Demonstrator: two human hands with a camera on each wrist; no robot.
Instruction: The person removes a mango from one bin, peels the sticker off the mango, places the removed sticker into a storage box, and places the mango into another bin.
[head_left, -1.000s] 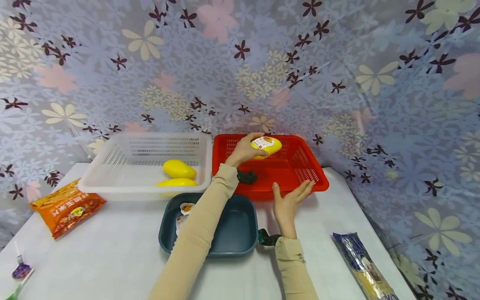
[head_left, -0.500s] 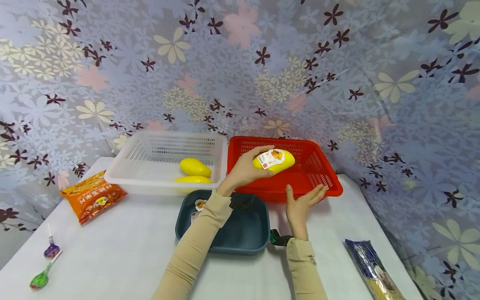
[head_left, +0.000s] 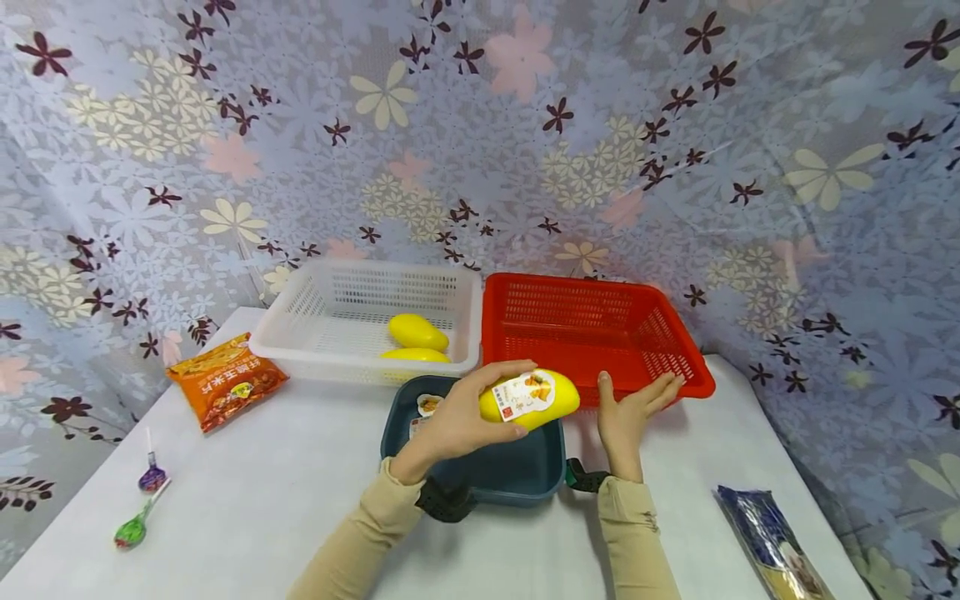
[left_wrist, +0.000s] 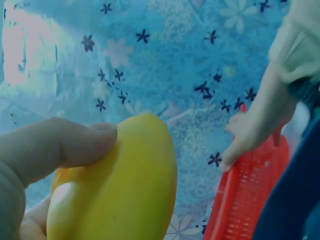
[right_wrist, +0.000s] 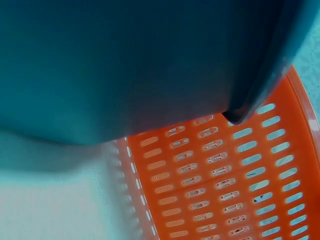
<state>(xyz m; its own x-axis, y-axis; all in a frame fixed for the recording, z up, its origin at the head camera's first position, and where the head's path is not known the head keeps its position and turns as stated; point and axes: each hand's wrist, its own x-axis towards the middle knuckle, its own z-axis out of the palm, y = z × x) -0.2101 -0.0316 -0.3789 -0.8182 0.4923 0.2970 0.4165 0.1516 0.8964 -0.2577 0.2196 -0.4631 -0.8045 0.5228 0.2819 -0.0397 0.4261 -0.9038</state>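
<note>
My left hand (head_left: 453,425) holds a glossy yellow mango (head_left: 532,398) with a white printed label, fingers over its top and thumb along its near side. It hangs over the dark blue basin (head_left: 517,471). In the left wrist view, the fingers of that hand press against the unlabelled side of the mango (left_wrist: 135,185). My right hand (head_left: 626,421) is at the front rim of the red basket (head_left: 592,292), thumb raised and fingers spread. The right wrist view shows the basket's slotted wall (right_wrist: 215,175) but not the hand.
Two yellow mangoes (head_left: 418,332) lie in the white basket (head_left: 360,358) left of the red one. Small labelled items (head_left: 429,405) sit in the basin. An orange snack bag (head_left: 225,383), two lollipops (head_left: 152,477) and a blue-and-yellow packet (head_left: 772,542) lie on the white table.
My left hand has carried the mango from above the red basket back toward me, over the basin. My right hand stays at the red basket's rim. The head view has turned left.
</note>
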